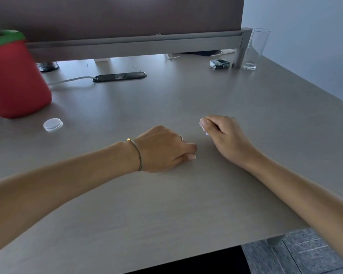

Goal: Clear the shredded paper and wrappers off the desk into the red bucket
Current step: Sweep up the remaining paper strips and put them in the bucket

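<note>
My right hand (222, 135) pinches small white paper scraps (202, 124), my left hand (164, 149) curls fingertips-down on the grey desk (186, 204); next, carry them far left to the red plastic bucket (14, 80).

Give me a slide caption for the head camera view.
Right hand pinches paper scraps above the desk; left hand rests curled; red bucket waits far left.

Clear cap (53, 124) near left; tall glass (254, 49) and dark packet (219, 63) far right; black cable grommet (119, 76) behind.
</note>
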Demonstrator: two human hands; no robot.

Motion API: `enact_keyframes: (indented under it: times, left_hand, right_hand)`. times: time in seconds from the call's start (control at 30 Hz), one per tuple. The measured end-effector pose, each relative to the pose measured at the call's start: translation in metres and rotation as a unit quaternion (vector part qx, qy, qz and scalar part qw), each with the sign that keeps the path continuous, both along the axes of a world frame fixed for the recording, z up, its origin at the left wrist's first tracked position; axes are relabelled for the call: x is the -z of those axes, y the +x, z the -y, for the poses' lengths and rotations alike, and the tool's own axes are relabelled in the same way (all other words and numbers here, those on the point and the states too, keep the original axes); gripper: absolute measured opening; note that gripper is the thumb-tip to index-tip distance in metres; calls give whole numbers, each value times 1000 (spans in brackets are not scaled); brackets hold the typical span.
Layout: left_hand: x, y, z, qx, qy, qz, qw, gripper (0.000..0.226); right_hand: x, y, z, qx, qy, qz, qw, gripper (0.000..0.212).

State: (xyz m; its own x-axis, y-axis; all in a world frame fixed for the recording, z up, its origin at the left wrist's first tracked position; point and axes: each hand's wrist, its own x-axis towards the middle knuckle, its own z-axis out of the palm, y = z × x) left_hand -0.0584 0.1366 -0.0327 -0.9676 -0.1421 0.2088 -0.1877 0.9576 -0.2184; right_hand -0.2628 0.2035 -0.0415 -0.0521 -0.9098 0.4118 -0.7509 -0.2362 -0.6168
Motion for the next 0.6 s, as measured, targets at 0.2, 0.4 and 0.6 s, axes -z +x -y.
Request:
enact_keyframes:
  times: [0.2, 0.4, 0.6]
  left_hand:
    - [2, -4, 0, -71, -12, 1, 997, 31]
    - [1, 0, -2, -163, 27, -17, 986, 27]
    - [-6, 19, 15, -206, 246, -107, 941, 35]
  right_hand:
    - [-2, 0, -2, 0, 10, 11, 1000, 44]
    - [-6, 1, 3, 22, 24, 38, 999, 44]
    - [-11, 12, 18, 34, 31, 21, 999, 45]
